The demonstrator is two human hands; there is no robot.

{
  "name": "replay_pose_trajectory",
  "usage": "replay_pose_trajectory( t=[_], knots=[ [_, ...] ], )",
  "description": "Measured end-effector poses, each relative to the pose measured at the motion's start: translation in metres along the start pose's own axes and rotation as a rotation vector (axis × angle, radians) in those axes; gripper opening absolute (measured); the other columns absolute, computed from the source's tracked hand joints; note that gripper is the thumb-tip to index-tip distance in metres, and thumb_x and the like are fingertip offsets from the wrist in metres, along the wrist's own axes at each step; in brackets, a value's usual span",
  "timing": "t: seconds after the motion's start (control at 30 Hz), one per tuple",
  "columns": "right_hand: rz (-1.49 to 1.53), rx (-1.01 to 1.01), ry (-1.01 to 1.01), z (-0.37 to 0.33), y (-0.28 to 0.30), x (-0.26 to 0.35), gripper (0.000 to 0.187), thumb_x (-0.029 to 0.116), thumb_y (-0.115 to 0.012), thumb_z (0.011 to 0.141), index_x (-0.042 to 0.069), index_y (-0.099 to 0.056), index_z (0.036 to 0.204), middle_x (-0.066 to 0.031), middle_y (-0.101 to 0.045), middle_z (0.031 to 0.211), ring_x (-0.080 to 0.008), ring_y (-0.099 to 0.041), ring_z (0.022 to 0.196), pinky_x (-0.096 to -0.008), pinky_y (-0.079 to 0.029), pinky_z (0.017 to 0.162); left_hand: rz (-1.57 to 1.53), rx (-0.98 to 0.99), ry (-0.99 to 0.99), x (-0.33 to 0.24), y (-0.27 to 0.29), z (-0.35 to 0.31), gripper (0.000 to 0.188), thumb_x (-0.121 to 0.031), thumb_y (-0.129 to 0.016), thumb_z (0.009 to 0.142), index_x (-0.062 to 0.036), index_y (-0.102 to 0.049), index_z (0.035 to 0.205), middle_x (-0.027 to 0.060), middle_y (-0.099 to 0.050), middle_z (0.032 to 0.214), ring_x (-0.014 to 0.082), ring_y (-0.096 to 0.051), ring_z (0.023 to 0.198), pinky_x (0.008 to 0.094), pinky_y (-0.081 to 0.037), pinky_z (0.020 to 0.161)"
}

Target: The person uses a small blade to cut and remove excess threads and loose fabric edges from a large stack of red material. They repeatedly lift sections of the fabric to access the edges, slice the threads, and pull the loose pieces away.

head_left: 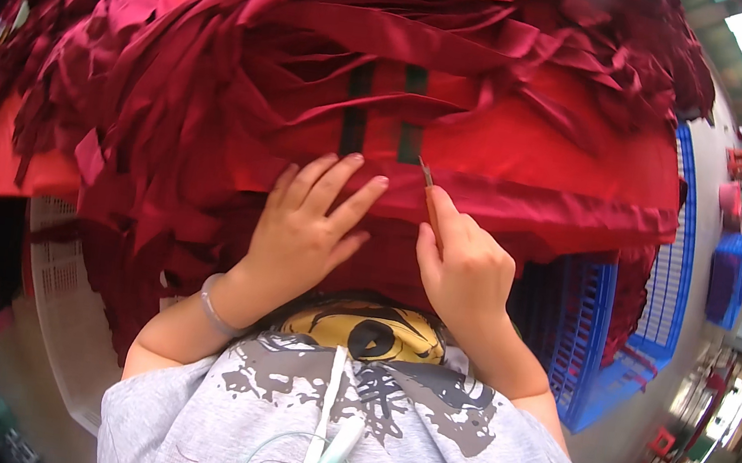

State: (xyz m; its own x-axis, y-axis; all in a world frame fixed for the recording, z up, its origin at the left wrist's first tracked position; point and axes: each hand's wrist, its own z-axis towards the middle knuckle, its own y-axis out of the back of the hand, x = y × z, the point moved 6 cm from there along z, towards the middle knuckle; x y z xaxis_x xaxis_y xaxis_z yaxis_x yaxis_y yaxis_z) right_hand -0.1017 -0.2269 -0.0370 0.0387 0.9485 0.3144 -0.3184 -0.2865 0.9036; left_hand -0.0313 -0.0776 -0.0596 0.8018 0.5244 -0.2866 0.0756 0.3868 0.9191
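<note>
A big heap of dark red fabric pieces (251, 75) lies in front of me, with a brighter red piece (540, 160) spread on the right, crossed by two dark green stripes (356, 108). My left hand (306, 223) lies flat on the fabric, fingers spread, just below the stripes. My right hand (465, 267) grips a small cutting tool with an orange handle and a metal tip (427, 183), its point touching the red cloth next to the left fingertips.
A blue plastic crate (653, 297) stands at the right under the cloth. A white perforated crate (57, 265) is at the lower left. Machines and red items stand far right. A white cable hangs over my grey printed shirt (328, 413).
</note>
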Motion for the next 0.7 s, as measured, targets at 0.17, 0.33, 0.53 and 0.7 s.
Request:
replay_pose_trajectory(
  t=[0.17, 0.33, 0.53, 0.7],
  knots=[
    [0.021, 0.021, 0.075, -0.002, -0.009, 0.022, 0.038, 0.012, -0.067, 0.081, 0.003, -0.065, 0.117, -0.0055, -0.059, 0.067, -0.0202, -0.06, 0.055, -0.033, -0.047, 0.047, 0.04, -0.06, 0.045, 0.001, -0.004, -0.003, 0.064, -0.034, -0.075, 0.075, -0.0268, -0.054, 0.135, 0.0058, -0.046, 0.138, 0.0272, -0.045, 0.123, 0.0513, -0.036, 0.104],
    [0.126, -0.045, 0.015, 0.009, -0.013, 0.02, 0.036, 0.01, -0.067, 0.081, 0.002, -0.065, 0.116, -0.0069, -0.061, 0.066, -0.0217, -0.06, 0.051, -0.0339, -0.048, 0.047, 0.076, -0.095, 0.033, 0.002, -0.005, -0.001, 0.063, -0.036, -0.074, 0.075, -0.0274, -0.055, 0.135, 0.0044, -0.047, 0.137, 0.0251, -0.046, 0.122, 0.0497, -0.036, 0.103],
    [0.17, -0.225, -0.047, 0.014, -0.001, 0.008, 0.035, 0.009, -0.068, 0.08, 0.003, -0.067, 0.114, -0.0077, -0.063, 0.068, -0.0239, -0.061, 0.052, -0.0348, -0.048, 0.048, 0.005, -0.069, 0.039, 0.003, -0.002, -0.004, 0.062, -0.034, -0.073, 0.077, -0.0223, -0.055, 0.135, 0.0035, -0.048, 0.14, 0.0249, -0.047, 0.123, 0.0487, -0.037, 0.103],
    [0.126, -0.021, 0.103, 0.003, -0.01, 0.029, 0.035, 0.009, -0.068, 0.079, 0.004, -0.068, 0.113, -0.0045, -0.057, 0.063, -0.0201, -0.057, 0.048, -0.0332, -0.045, 0.046, -0.077, -0.101, 0.031, 0.01, 0.0, -0.004, 0.059, -0.031, -0.07, 0.08, -0.011, -0.056, 0.133, 0.0045, -0.052, 0.14, 0.0245, -0.05, 0.122, 0.0471, -0.039, 0.101]
  ],
)
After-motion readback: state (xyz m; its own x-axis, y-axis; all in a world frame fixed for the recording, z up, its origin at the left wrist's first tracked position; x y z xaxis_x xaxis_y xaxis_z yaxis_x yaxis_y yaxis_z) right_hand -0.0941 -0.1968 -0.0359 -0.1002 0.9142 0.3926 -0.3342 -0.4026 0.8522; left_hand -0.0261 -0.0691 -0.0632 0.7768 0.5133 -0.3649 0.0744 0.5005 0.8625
